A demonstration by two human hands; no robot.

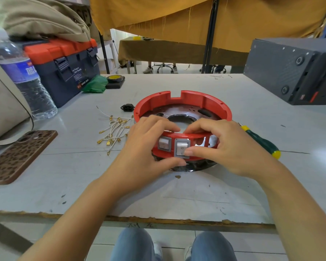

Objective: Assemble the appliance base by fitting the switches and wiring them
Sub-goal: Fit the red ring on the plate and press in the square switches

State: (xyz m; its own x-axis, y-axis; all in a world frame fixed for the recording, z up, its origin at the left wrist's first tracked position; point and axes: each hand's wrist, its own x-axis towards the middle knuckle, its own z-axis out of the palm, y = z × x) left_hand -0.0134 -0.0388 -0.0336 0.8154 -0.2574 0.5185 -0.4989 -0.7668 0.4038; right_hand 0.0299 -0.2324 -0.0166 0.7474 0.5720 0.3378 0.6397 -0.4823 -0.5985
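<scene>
A round red appliance base (184, 99) with a black metal bottom lies on the grey table. Two white rocker switches sit in its near wall: one (163, 143) on the left, one (181, 148) beside it. My left hand (145, 147) grips the near rim, fingers over the top edge, thumb under the wall. My right hand (220, 146) grips the rim too, with its thumb pressing on the second switch. A bundle of white wires with brass terminals (114, 131) lies left of the base. A black power inlet socket (127, 107) sits beyond the wires.
A green-handled screwdriver (262, 143) lies right of the base. A phone in a brown case (19, 157), a water bottle (23, 76), a blue-orange toolbox (64, 66) and tape roll (114, 78) stand at left. A dark computer case (290, 70) is at back right.
</scene>
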